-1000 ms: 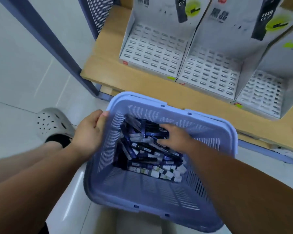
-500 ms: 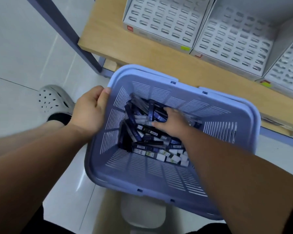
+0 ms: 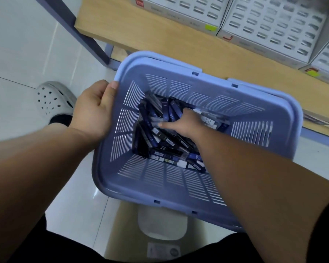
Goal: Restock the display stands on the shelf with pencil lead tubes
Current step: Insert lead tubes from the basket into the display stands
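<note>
1. The basket (image 3: 133,188) is blue with slotted walls and is held tilted, its far rim near the front edge of the wooden shelf (image 3: 160,42)
2. The left hand (image 3: 91,109) grips the basket's left rim, with the thumb hooked over the edge and the fingers curled down the outside wall
3. The right hand (image 3: 186,124) reaches down inside the basket with its thumb stretched leftward; its fingers are sunk in the pile, so I cannot tell whether it holds anything
4. The pencil lead tubes (image 3: 160,147), dark blue with white labels, some marked HB, lie heaped on the basket's bottom
5. Beyond the basket, white display stands (image 3: 270,25) sit on the shelf, their rows of slots showing
6. Left of the basket, a pale perforated shoe (image 3: 53,101) rests on the tiled floor
</note>
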The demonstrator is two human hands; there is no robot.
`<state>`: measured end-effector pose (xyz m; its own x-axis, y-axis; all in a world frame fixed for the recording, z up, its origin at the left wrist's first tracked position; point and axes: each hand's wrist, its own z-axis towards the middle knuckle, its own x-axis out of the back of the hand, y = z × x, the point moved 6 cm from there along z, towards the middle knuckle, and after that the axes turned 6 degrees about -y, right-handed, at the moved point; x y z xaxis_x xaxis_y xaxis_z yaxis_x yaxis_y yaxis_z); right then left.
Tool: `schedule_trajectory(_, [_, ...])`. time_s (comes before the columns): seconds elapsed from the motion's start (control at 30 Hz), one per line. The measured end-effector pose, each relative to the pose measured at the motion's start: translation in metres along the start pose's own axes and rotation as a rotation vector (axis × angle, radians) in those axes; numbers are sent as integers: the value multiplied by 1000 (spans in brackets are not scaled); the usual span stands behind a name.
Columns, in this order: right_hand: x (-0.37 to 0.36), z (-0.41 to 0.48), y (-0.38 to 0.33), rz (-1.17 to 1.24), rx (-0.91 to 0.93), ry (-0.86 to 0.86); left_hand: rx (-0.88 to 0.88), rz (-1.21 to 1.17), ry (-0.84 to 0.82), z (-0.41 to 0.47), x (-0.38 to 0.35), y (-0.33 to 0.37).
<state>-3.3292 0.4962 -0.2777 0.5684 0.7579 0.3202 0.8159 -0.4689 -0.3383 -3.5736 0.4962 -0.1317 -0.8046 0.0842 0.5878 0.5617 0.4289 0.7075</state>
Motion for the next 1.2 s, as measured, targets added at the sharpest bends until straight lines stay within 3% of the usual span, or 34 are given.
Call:
schedule_trajectory(0.17, [-2,0,-12,-142,8,28,1,16,3,0,0,0])
schedule_trajectory(0.57, [-38,6,7,137,54,-123,5,26,15,0,1,1])
schedule_trajectory(0.8, [-35,7,0,416,19,54,8,-1,-1,-1,-1,0])
schedule_trajectory(1.1, [-11,11,-27,-137,85,109,2,0,-16,0,-2,-1])
schedule_trajectory(1.2, [-11,18,-38,-107,139,130,-2,10,-17,0,-2,-1])
